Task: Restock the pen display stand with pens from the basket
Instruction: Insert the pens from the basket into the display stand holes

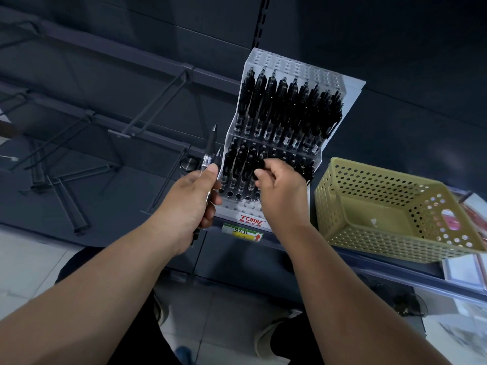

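Right hand fingers and thumb curl in a pinch on the top of a black pen, upright and leaning back like its neighbours, over the lower tier of the pen stand; empty holes lie just below and left of those fingertips, toward the shelf's front edge, so the likely move is a short push down along the pen's length; left hand grips spare pens, tips up, beside the stand's left edge; the basket, right of the stand, looks empty.
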A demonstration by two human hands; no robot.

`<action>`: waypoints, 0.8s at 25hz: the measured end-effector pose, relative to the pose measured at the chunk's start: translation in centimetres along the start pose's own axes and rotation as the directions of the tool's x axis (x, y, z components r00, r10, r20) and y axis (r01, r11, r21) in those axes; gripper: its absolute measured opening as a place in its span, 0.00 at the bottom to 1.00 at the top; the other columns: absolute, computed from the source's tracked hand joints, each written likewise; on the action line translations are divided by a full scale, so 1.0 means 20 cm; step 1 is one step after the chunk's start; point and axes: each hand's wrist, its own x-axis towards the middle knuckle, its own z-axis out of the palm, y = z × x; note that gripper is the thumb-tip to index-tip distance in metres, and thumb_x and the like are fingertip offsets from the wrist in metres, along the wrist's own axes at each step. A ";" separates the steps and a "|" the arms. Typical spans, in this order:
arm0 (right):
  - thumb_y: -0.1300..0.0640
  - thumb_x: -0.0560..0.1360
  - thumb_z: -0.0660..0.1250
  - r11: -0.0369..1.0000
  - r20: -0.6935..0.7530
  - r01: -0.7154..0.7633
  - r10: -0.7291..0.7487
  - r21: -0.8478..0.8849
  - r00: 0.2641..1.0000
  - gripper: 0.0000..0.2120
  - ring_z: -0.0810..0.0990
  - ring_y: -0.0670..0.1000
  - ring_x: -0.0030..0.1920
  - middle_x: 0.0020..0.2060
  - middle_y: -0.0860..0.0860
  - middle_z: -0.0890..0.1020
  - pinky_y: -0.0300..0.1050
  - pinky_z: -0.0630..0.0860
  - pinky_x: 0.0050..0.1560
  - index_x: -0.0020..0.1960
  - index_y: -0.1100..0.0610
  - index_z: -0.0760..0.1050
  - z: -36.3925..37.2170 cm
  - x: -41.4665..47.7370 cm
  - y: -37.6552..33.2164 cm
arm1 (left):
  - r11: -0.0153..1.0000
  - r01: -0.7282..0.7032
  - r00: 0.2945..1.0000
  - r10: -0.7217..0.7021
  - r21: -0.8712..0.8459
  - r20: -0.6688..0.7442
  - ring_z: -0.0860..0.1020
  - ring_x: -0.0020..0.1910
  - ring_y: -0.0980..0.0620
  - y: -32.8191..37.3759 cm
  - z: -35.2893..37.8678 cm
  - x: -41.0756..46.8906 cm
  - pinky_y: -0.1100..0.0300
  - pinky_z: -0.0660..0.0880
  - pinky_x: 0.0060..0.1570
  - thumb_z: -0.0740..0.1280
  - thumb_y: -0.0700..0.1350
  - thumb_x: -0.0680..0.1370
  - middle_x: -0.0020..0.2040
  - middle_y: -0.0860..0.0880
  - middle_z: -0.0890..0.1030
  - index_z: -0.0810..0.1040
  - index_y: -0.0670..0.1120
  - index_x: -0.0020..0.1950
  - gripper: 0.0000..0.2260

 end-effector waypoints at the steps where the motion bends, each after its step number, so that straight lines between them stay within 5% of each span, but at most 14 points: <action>1: 0.54 0.80 0.62 1.000 -0.002 -0.012 0.012 -0.009 1.000 0.11 0.81 0.52 0.49 0.49 0.50 0.82 0.55 0.79 0.50 0.60 0.54 0.76 0.01 0.00 0.01 | 1.000 0.001 1.000 -0.001 -0.002 -0.001 0.67 0.25 0.55 0.00 0.00 0.00 0.63 0.62 0.24 0.59 0.55 0.81 0.32 0.49 0.74 0.73 0.46 0.42 0.15; 9: 0.54 0.80 0.62 0.996 0.001 -0.050 0.051 -0.077 0.999 0.04 0.81 0.53 0.39 0.34 0.50 0.78 0.57 0.80 0.41 0.51 0.54 0.74 0.01 0.00 0.01 | 0.995 0.044 0.998 -0.040 -0.089 0.047 0.71 0.27 0.55 0.02 0.00 -0.04 0.63 0.68 0.25 0.60 0.49 0.81 0.34 0.49 0.77 0.74 0.45 0.45 0.10; 14: 0.55 0.80 0.63 0.994 0.049 -0.090 0.093 -0.055 0.994 0.05 0.73 0.49 0.30 0.31 0.48 0.76 0.51 0.76 0.34 0.51 0.55 0.75 -0.01 0.01 0.00 | 0.997 0.021 1.000 -0.020 -0.081 0.014 0.76 0.34 0.54 0.04 0.01 -0.08 0.53 0.78 0.45 0.62 0.49 0.81 0.35 0.51 0.78 0.78 0.46 0.43 0.11; 20: 0.57 0.80 0.63 0.962 0.078 -0.183 0.170 0.201 0.982 0.08 0.82 0.47 0.43 0.44 0.43 0.80 0.44 0.80 0.46 0.58 0.53 0.76 -0.07 -0.14 -0.04 | 0.990 0.040 0.999 -0.037 -0.132 0.021 0.68 0.25 0.58 0.08 0.01 -0.12 0.64 0.69 0.30 0.64 0.50 0.79 0.28 0.53 0.71 0.80 0.46 0.44 0.10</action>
